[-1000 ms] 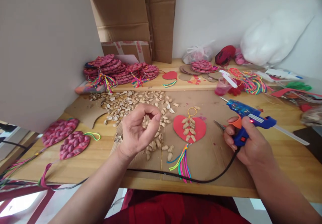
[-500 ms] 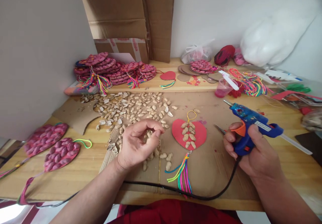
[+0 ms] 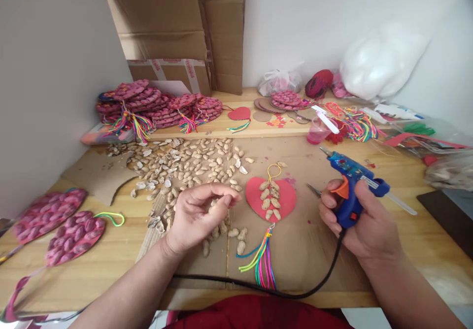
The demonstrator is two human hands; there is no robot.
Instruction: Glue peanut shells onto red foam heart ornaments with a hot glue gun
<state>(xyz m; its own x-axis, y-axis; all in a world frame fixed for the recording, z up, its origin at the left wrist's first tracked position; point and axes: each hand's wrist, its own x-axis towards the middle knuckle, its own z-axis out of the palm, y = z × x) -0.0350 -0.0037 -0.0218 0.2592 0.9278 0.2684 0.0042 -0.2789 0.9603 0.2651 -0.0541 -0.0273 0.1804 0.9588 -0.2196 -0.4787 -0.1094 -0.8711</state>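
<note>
My right hand (image 3: 373, 225) grips a blue glue gun (image 3: 351, 186) with an orange trigger, its nozzle pointing up and left. A pointed metal tip (image 3: 314, 189) sticks out from the same hand, the rest of that tool hidden. My left hand (image 3: 197, 215) is closed in a pinch above the peanuts; what it holds, if anything, I cannot make out. Between the hands lies a red heart (image 3: 254, 198) with two columns of peanuts (image 3: 275, 202) down its middle. It has a yellow loop (image 3: 274, 171) on top and a multicoloured tassel (image 3: 264, 262) below.
Many loose peanuts (image 3: 199, 164) cover the cardboard at left. Two pink peanut-covered hearts (image 3: 76, 238) lie far left. A black cord (image 3: 295, 295) runs along the front. Stacked pink pieces (image 3: 162, 105), a plastic cup (image 3: 317, 131) and cords (image 3: 358, 124) stand behind.
The whole view has shifted slightly, so most things appear further left. My left hand stays pinched, and my right hand still holds the glue gun in much the same pose.
</note>
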